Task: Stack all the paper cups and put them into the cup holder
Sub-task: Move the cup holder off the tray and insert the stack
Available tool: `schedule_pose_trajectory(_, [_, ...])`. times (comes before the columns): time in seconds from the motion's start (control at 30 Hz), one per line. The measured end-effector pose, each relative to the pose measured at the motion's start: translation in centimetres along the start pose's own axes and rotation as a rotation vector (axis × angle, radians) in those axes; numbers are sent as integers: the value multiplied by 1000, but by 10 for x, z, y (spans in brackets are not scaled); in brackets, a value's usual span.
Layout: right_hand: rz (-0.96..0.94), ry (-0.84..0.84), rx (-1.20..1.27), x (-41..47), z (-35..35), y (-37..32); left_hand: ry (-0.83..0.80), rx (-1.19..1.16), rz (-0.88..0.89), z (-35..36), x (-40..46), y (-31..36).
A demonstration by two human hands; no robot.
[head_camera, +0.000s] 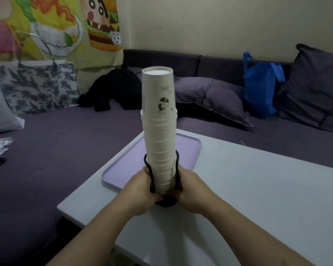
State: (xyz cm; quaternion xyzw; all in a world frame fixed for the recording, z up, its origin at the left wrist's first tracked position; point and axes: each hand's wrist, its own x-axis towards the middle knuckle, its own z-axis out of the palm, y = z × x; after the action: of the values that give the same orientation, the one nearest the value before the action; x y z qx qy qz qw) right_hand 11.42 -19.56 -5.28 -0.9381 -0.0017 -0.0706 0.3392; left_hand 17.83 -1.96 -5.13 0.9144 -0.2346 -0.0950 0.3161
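White paper cups [159, 120], stacked upside down, stand upright in the black wire cup holder [164, 186] between both hands. The left hand [142, 191] and right hand [190, 191] curl around the holder's base, just before the purple tray [188, 150].

My two forearms enter frame from 6 o'clock edge, both bare to that edge: no sleeve, no cuff in view. My left hand [142, 191] bare: no glove, no ring, no watch or band at wrist. My right hand [192, 191] same: bare, wrist unadorned. Fingertips mostly hidden, nails not readable
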Motion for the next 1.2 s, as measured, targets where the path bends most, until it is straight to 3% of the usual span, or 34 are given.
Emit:
schedule_pose_trajectory(0.37, [1,19,81,24,16,12,11,-34,-15,-4,19,-9])
schedule_pose_trajectory(0.63, [5,48,194,34,18,21,105,-219,63,1,16,-10])
schedule_pose_trajectory(0.9, [89,-9,193,31,13,25,26,-196,23,-2,12,-12])
schedule_pose_trajectory(1.2, [49,-17,196,31,13,23,1,-191,49,0,11,-16])
